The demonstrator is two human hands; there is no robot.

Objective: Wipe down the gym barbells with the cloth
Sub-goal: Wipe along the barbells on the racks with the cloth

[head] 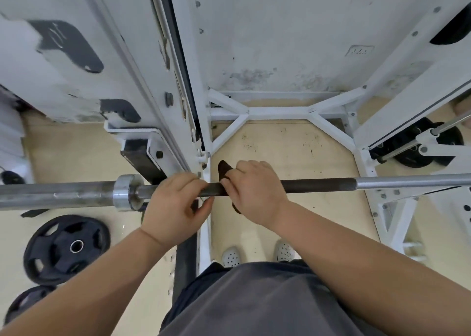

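While the barbell [318, 185] lies level across the white rack [280, 111], both hands sit on its shaft, just beside each other. The left hand [175, 203] is curled round the bare shaft just right of the collar [125, 191], with fingers over the top and thumb below; it holds the bar only. The right hand [254, 190] has its fingers curled down over a dark brown cloth [225, 170], gripping it against the bar. 1 corner of the cloth pokes out on the far side of the barbell and another bit hangs below it near the wrist.

The barbell's sleeve, left of the collar, is thick, dull grey and scuffed. The shaft is dark and matte from the hands out to a sharp line, then bright silver to the right edge.

2 black plates [67, 249] lie on the tan floor [280, 144], on the near side of the barbell under the sleeve end. 2 white perforated shoes [230, 256] are also on the near side, under the hands.
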